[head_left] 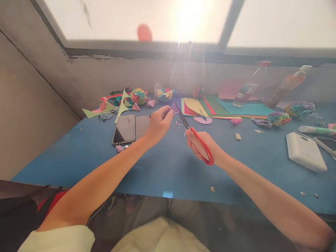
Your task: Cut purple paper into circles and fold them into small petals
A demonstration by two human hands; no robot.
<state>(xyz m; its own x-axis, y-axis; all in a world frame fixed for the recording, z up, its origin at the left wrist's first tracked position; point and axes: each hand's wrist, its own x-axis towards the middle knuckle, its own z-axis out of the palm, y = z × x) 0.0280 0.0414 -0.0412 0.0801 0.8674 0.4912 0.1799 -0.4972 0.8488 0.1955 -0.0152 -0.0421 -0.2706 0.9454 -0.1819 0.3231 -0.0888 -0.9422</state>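
Observation:
Between the thumb and fingers of my left hand (pixel 160 120) is a small folded piece of purple paper (pixel 175 107), held up above the table. My right hand (pixel 201 145) grips red-handled scissors (pixel 202 147), whose blades point up and left at the paper's right edge. Whether the blades are parted around the paper or only beside it, I cannot tell. Thin paper clippings (pixel 179 123) lie on the table below the blades. A pink paper disc (pixel 203 120) rests just beyond the scissors.
Coloured paper sheets (pixel 231 106) lie at the back, with a red-capped bottle (pixel 245 92) standing on them. Paper flower balls (pixel 138 96), glasses (pixel 106 114) and a phone (pixel 124 128) are on the left. A white box-shaped device (pixel 306 151) lies at the right of the blue table (pixel 162 168).

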